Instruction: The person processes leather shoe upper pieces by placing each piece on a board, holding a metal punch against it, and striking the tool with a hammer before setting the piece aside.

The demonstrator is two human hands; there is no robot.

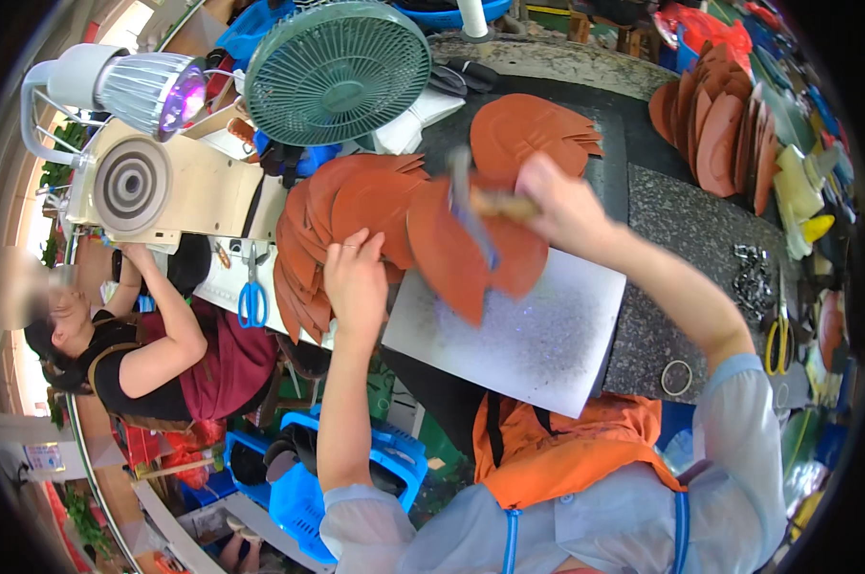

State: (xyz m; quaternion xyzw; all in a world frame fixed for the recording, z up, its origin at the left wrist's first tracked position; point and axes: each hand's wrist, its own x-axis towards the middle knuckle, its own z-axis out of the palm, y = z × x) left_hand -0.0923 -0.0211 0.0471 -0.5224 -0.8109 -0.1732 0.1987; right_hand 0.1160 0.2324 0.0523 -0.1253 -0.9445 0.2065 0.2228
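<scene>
My right hand [564,203] grips a hammer [501,205] by its wooden handle; the head is smeared by motion. Beneath it lie overlapping reddish-brown leather pieces [447,251], rounded with pointed ends, partly over a white board [557,330]. To the left, fanned-out pieces of the same kind form a heap [303,234]. My left hand [356,282] rests at the near edge of that heap, its fingers apart and touching the leather. Another stack of leather pieces [523,129] sits farther back.
A green fan [341,81] and a lamp [155,91] stand at the back left. Blue scissors [252,298] lie near a co-worker [155,354] seated at a cream machine [203,191]. On the right are a dark stone slab [657,316], yellow-handled scissors [778,346] and upright leather pieces [719,134].
</scene>
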